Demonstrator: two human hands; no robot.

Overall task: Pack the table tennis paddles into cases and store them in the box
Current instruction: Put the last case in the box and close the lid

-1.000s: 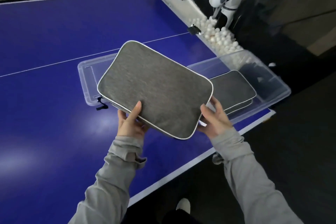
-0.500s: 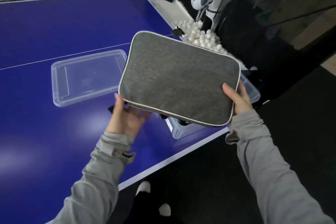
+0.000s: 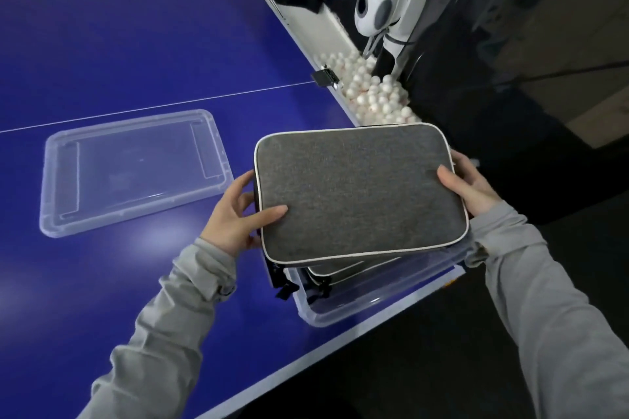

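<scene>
Head view: left hand (image 3: 235, 214) and right hand (image 3: 471, 185) each hold a firm grip on the grey case (image 3: 357, 190), at 4 o'clock over the clear box (image 3: 343, 311) holding another case (image 3: 340, 269). Lid (image 3: 132, 170) lies at 9 o'clock on the blue surface (image 3: 136, 54). No writing is legible.

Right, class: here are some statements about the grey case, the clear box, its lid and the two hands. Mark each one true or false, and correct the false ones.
1. Both hands hold the grey case. True: the left hand and the right hand grip opposite ends.
2. The lid is on the clear box. False: it lies on the blue table, left of the box.
3. The box already holds another case. True: another case shows beneath the held one.
4. The white balls lie in the box. False: they lie beyond the table's edge, by the white machine.
</scene>
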